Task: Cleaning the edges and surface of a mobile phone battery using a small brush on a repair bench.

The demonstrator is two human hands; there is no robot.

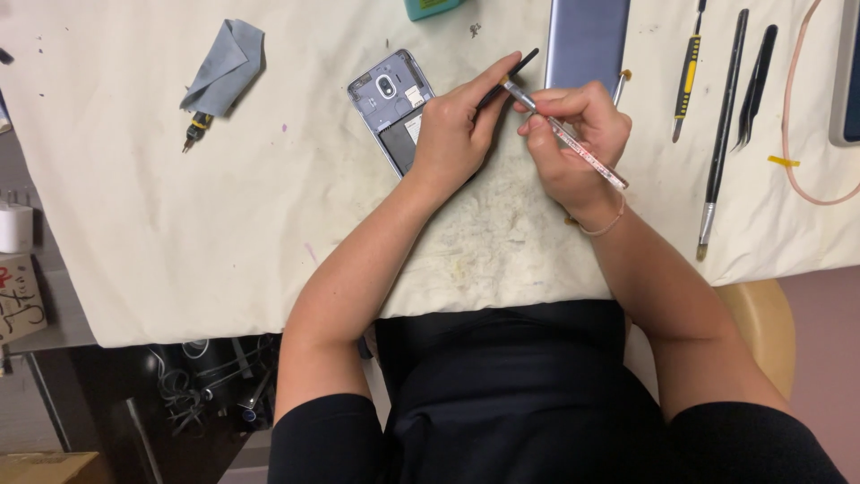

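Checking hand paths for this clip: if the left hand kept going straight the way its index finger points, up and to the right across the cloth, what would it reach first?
The left hand would probably meet the blue-grey back cover first, just past the thin black tool it holds; height above the table is unclear.

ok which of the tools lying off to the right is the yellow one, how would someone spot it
On the cream cloth covering the table, look right of the right hand at the row of slim tools. The screwdriver lies leftmost there, the only one with a yellow handle; its neighbours are black.

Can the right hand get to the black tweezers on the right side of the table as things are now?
Probably yes: the black tweezers lie in the open beside the right hand, nothing between, but that hand holds a clear-handled tool.
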